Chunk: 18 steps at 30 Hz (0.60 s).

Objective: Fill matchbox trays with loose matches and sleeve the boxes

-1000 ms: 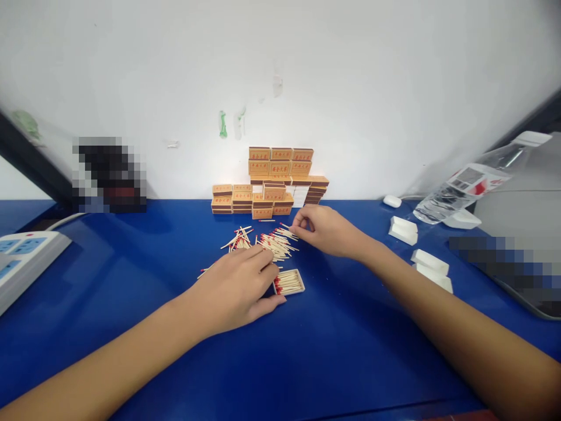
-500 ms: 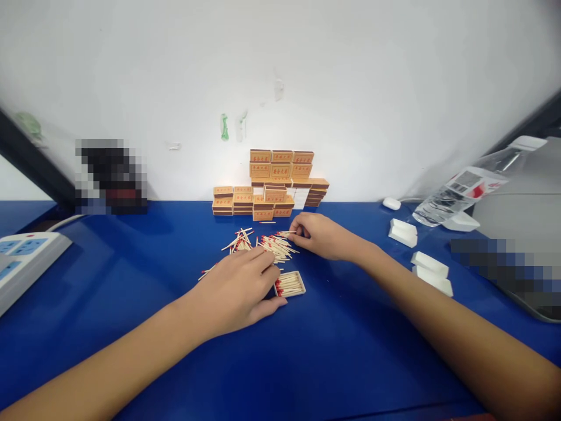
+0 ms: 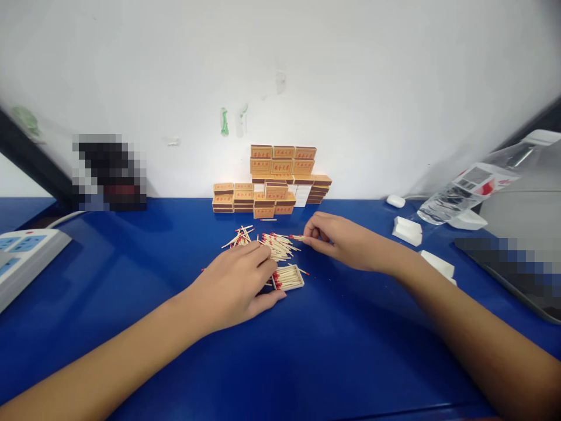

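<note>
A loose pile of red-tipped matches (image 3: 267, 242) lies on the blue table (image 3: 307, 351). In front of it sits a small open tray (image 3: 288, 278) partly filled with matches. My left hand (image 3: 234, 286) rests on the table with its fingers curled against the tray's left side, holding it steady. My right hand (image 3: 339, 240) is at the right edge of the pile, fingers pinched on a few matches whose red tips stick out to the left. One match lies slanted over the tray's right edge.
Stacks of orange matchboxes (image 3: 274, 181) stand against the white wall. White inner trays (image 3: 407, 230) and a plastic water bottle (image 3: 464, 190) lie at the right. A white power strip (image 3: 21, 257) sits at the left edge.
My right hand closed on matches at the pile's right edge and drew slightly right and toward me. A match now lies over the tray's right edge. The left hand has stayed put.
</note>
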Tool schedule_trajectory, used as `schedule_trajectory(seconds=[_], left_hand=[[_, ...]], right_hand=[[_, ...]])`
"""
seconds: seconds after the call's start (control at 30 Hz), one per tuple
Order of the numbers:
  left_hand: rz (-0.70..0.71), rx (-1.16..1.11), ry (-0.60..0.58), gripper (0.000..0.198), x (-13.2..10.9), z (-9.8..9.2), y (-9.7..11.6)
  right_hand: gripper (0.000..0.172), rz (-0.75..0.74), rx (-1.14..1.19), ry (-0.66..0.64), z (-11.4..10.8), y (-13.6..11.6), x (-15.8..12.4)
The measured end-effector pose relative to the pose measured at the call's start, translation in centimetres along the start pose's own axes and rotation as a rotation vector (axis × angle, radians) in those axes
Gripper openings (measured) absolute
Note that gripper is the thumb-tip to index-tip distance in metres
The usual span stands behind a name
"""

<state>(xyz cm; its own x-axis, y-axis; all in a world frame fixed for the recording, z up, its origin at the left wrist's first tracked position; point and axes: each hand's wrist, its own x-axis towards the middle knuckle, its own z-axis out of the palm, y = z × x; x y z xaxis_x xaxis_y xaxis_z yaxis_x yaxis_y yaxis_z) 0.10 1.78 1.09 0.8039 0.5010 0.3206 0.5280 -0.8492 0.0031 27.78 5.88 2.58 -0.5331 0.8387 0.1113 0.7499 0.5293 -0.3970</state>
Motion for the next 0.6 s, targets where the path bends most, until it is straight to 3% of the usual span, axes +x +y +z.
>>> schedule_trajectory(seconds=[0.27, 0.43, 0.6], left_hand=[[-0.025, -0.033, 0.013, 0.030, 0.0, 0.0, -0.1], [-0.002, -0.028, 0.023, 0.028, 0.1, 0.1, -0.2], [-0.003, -0.037, 0.016, 0.028, 0.1, 0.0, -0.1]], right_hand=[[0.018, -0.090, -0.074, -0.205, -0.4, -4.8, -2.8], [0.010, -0.204, -0.259, -0.124, 1.6, -5.9, -2.6], [0.014, -0.158, -0.150, -0.120, 1.0, -5.4, -2.4]])
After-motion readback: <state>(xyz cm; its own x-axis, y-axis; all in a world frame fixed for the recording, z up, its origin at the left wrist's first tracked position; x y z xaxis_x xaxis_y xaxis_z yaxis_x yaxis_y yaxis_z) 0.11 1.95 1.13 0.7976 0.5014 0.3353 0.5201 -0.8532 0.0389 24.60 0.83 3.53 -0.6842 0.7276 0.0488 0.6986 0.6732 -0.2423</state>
